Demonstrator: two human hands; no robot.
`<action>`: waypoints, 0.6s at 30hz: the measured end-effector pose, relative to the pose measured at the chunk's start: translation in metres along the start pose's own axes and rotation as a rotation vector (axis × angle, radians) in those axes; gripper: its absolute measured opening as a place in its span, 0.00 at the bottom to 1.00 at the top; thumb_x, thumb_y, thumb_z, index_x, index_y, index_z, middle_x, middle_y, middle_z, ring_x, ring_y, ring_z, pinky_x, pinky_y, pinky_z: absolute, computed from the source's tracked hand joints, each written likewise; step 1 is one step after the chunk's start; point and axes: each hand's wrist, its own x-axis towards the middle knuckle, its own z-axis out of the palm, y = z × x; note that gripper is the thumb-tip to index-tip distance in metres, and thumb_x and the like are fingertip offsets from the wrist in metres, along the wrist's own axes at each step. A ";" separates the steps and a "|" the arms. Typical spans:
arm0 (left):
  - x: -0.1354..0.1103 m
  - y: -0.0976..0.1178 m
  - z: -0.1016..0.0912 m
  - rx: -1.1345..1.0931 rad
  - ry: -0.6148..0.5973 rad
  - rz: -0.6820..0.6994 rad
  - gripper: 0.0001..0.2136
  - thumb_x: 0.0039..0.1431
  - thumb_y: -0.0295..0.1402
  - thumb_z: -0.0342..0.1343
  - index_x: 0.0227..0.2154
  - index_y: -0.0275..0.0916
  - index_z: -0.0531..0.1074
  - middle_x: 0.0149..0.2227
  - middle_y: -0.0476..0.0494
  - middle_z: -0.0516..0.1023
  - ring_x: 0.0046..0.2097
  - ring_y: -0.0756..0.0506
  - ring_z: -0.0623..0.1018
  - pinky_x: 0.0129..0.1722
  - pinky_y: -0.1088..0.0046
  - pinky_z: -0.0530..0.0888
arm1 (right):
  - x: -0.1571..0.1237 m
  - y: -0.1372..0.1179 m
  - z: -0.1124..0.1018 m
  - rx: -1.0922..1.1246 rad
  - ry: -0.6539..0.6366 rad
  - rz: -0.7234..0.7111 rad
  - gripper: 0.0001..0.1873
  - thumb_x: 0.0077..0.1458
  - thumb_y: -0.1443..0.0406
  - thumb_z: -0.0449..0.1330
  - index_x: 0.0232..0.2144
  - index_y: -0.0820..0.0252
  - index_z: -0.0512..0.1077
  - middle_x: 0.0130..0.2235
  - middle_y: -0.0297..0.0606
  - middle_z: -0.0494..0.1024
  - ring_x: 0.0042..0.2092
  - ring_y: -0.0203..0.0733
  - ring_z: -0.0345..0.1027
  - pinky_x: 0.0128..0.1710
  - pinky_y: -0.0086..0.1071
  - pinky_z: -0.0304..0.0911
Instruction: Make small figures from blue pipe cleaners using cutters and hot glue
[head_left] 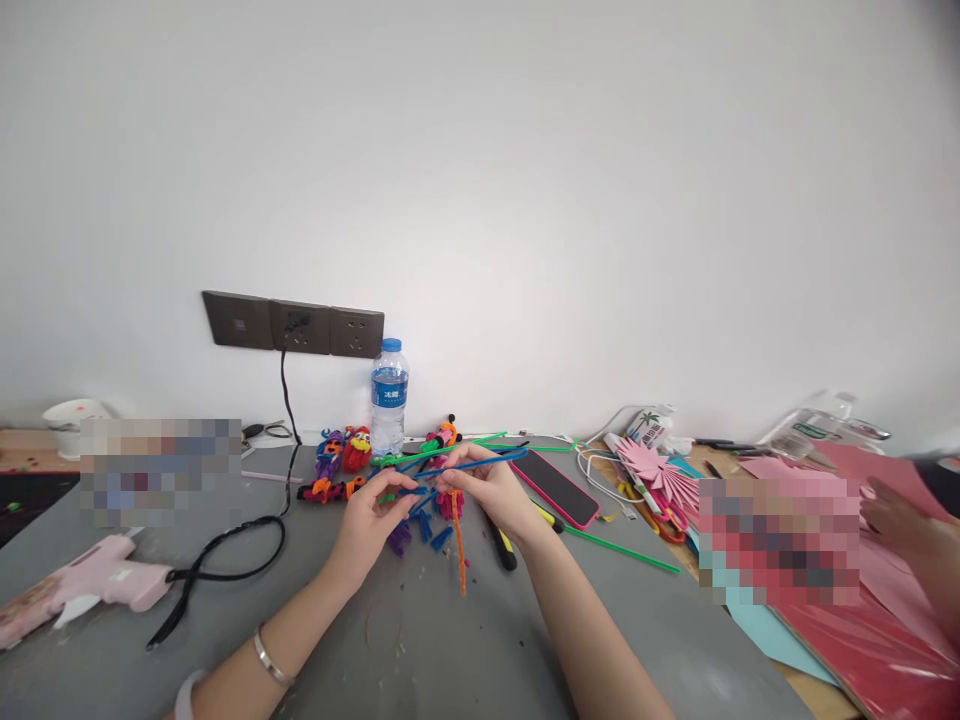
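Near table [420,650] lies open; pipe cleaners [459,550], bottle [388,398], phone [556,487], glue gun [90,585] crowd beyond.

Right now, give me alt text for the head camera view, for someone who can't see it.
A person's left hand and right hand pinch a blue pipe cleaner above a grey table, an orange pipe cleaner dangling from the right. A water bottle stands behind, a phone lies to the right, a pink glue gun to the left.

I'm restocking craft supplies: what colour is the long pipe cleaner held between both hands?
Blue pipe cleaner, clearest in the head view.
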 end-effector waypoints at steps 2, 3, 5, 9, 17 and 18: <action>0.001 0.001 0.000 -0.010 -0.003 0.009 0.06 0.50 0.34 0.63 0.29 0.38 0.75 0.30 0.50 0.72 0.27 0.51 0.73 0.27 0.77 0.73 | 0.000 0.004 0.004 -0.051 -0.026 0.000 0.13 0.47 0.58 0.70 0.30 0.59 0.72 0.29 0.33 0.77 0.31 0.38 0.71 0.34 0.31 0.65; 0.001 0.002 0.000 -0.010 -0.003 0.005 0.06 0.50 0.34 0.63 0.29 0.38 0.74 0.30 0.50 0.72 0.28 0.51 0.73 0.27 0.77 0.73 | 0.001 0.006 0.006 -0.080 -0.037 -0.006 0.13 0.48 0.58 0.69 0.29 0.59 0.72 0.30 0.34 0.76 0.31 0.38 0.70 0.32 0.31 0.63; 0.000 0.002 0.001 -0.010 -0.002 -0.015 0.06 0.50 0.35 0.62 0.30 0.38 0.75 0.30 0.49 0.73 0.29 0.50 0.73 0.27 0.77 0.73 | 0.002 0.010 0.009 -0.135 -0.050 -0.033 0.13 0.48 0.58 0.69 0.28 0.59 0.72 0.32 0.34 0.75 0.32 0.37 0.68 0.31 0.29 0.61; 0.000 0.002 0.000 -0.048 0.011 -0.058 0.08 0.49 0.36 0.63 0.30 0.38 0.75 0.31 0.49 0.73 0.29 0.50 0.73 0.28 0.76 0.74 | 0.003 0.015 0.014 -0.182 -0.041 -0.066 0.13 0.48 0.58 0.68 0.27 0.59 0.70 0.32 0.33 0.72 0.33 0.36 0.65 0.31 0.29 0.59; 0.002 0.010 0.000 -0.120 0.043 -0.163 0.13 0.43 0.42 0.67 0.28 0.37 0.76 0.31 0.47 0.75 0.30 0.48 0.76 0.31 0.71 0.78 | 0.003 0.017 0.013 -0.244 -0.015 -0.062 0.13 0.48 0.58 0.67 0.28 0.60 0.69 0.31 0.33 0.71 0.29 0.35 0.62 0.28 0.28 0.56; 0.003 0.010 0.000 -0.128 0.042 -0.182 0.14 0.43 0.42 0.67 0.28 0.37 0.76 0.30 0.47 0.76 0.29 0.48 0.76 0.31 0.71 0.78 | 0.003 0.017 0.013 -0.253 -0.017 -0.068 0.13 0.48 0.58 0.67 0.28 0.59 0.69 0.30 0.33 0.71 0.29 0.34 0.61 0.27 0.28 0.56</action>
